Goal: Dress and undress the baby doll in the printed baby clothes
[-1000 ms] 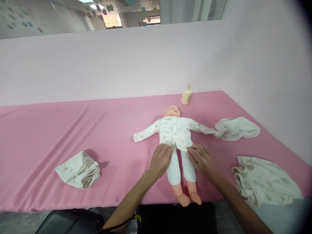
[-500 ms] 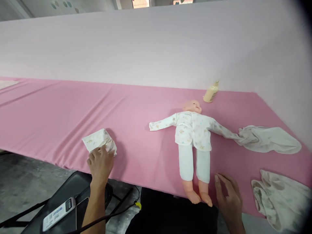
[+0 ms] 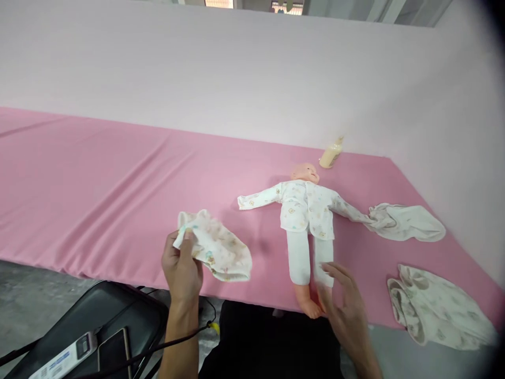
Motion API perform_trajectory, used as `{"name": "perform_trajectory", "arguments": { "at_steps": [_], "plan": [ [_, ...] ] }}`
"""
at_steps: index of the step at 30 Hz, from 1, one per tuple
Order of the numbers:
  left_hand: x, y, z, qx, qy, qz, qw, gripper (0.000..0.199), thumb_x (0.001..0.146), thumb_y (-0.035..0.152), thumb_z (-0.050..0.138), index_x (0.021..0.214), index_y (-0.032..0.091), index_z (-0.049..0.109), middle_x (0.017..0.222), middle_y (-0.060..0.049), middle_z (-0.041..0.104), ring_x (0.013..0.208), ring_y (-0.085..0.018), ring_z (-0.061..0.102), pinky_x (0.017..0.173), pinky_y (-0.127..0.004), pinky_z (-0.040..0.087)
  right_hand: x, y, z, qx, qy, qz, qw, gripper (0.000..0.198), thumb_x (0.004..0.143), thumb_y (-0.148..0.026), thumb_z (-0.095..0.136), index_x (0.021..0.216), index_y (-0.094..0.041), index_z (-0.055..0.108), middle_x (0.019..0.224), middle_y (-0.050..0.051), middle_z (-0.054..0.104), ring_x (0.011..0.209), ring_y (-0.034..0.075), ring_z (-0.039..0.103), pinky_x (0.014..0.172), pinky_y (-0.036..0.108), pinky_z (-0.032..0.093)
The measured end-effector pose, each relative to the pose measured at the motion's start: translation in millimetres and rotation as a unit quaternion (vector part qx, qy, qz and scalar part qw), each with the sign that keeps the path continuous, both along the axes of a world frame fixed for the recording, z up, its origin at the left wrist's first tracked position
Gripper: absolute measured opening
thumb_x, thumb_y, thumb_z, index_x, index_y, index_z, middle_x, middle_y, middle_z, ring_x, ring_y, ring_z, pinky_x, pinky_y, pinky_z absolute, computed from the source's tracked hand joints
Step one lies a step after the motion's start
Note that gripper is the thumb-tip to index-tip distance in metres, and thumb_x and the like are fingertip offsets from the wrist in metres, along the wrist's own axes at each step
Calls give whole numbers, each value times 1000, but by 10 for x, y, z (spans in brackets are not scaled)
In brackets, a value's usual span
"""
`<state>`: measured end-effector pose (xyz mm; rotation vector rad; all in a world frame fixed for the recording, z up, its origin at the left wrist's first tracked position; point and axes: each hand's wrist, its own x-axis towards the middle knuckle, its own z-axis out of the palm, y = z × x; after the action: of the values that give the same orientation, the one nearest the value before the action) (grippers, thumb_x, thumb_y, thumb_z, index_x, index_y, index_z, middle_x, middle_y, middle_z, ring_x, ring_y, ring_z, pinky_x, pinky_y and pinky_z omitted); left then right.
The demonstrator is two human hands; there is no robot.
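My left hand (image 3: pixel 183 266) pinches a small white printed baby garment (image 3: pixel 223 247) by its left end, thumb on top. The garment is held up over the bed's front part, its rounded end pointing right; its exact kind is not clear. A baby doll (image 3: pixel 305 210) lies on its back in a white printed jacket and white trousers, feet toward me. My right hand (image 3: pixel 345 302) is open with nothing in it, over the doll's lower leg on the right, partly hiding that leg and foot.
A pink sheet (image 3: pixel 118 179) covers the surface. A crumpled white cloth (image 3: pixel 410 221) touches the doll's right-hand sleeve; a printed garment (image 3: pixel 437 308) lies nearer me. A pump bottle (image 3: pixel 331 152) stands by the wall. A black chair (image 3: pixel 145 316) holds a phone (image 3: pixel 114 355) and a white device (image 3: pixel 67 358).
My left hand has lifted the small garment off the sheet and moved it right, where it hangs unfolded. My right hand has moved from beside the doll's feet to over its leg.
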<state>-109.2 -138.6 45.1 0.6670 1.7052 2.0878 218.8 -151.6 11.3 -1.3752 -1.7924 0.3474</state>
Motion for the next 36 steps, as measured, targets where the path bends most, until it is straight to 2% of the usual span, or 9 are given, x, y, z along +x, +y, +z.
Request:
{"name": "perform_trajectory", "arguments": {
  "at_steps": [4, 7, 10, 13, 18, 22, 26, 32, 36],
  "plan": [
    [474, -72, 251, 67, -160, -183, 968, 30, 81, 40, 78, 91, 19, 58, 84, 1, 62, 70, -10, 58, 63, -19, 49, -490, -103, 404, 28, -62, 183, 981, 69, 91, -36, 68, 153, -27, 38, 140, 16, 57, 128, 33, 57, 98, 50, 56],
    [657, -199, 358, 91, -178, -297, 934, 28, 85, 38, 77, 100, 20, 62, 92, -1, 66, 76, -10, 63, 68, -20, 53, -638, -156, 573, 85, -25, 242, 966, 46, 95, -14, 58, 139, -25, 51, 115, 12, 68, 103, 26, 65, 83, 43, 56],
    [695, -283, 403, 133, -159, -330, 921, 32, 84, 31, 79, 111, 24, 63, 98, 0, 65, 79, -9, 64, 71, -19, 54, -487, -173, 653, 48, 85, 250, 963, 31, 95, -12, 58, 123, -25, 62, 94, 6, 70, 81, 21, 65, 68, 35, 53],
    [670, -328, 439, 118, -114, -379, 911, 56, 85, 24, 78, 136, 31, 54, 86, 3, 61, 71, -7, 60, 65, -16, 50, -223, -149, 782, -84, 213, 228, 946, 23, 96, -26, 60, 118, -25, 67, 101, 8, 72, 84, 23, 70, 62, 32, 56],
    [755, -445, 542, 69, 91, -540, 834, 77, 76, 36, 86, 145, 31, 53, 95, -1, 59, 83, -13, 60, 72, -24, 52, -18, -60, 1237, -189, 224, 142, 946, 23, 94, -35, 61, 109, -22, 73, 90, 6, 73, 81, 22, 70, 60, 28, 55],
    [932, -548, 663, 33, 317, -476, 820, 37, 86, 28, 78, 122, 30, 69, 93, 0, 57, 83, -11, 56, 73, -22, 48, 44, -60, 1535, -134, 165, 111, 971, 22, 92, -40, 64, 89, -19, 71, 81, 3, 70, 74, 18, 66, 58, 25, 50],
    [983, -568, 815, 42, 402, -408, 819, 13, 95, 20, 65, 106, 24, 71, 87, 0, 54, 76, -9, 53, 66, -20, 43, 220, -139, 1604, -119, 123, 113, 979, 26, 90, -42, 67, 81, -18, 69, 75, 2, 68, 68, 16, 63, 54, 24, 46],
    [920, -691, 1010, 151, 312, -328, 879, 14, 93, 24, 67, 80, 18, 66, 96, -4, 59, 92, -15, 58, 75, -24, 49, 562, -429, 1559, -82, 125, 86, 985, 26, 88, -45, 72, 83, -19, 72, 71, 1, 64, 63, 14, 56, 52, 24, 41],
    [965, -1049, 1018, 139, 214, -314, 915, 12, 94, 31, 66, 88, 21, 66, 69, 3, 57, 55, -7, 49, 49, -17, 39, 777, -819, 1445, -51, 134, 126, 982, 23, 88, -35, 71, 71, -20, 66, 63, -1, 56, 57, 13, 50, 51, 25, 39]
  ]
}}
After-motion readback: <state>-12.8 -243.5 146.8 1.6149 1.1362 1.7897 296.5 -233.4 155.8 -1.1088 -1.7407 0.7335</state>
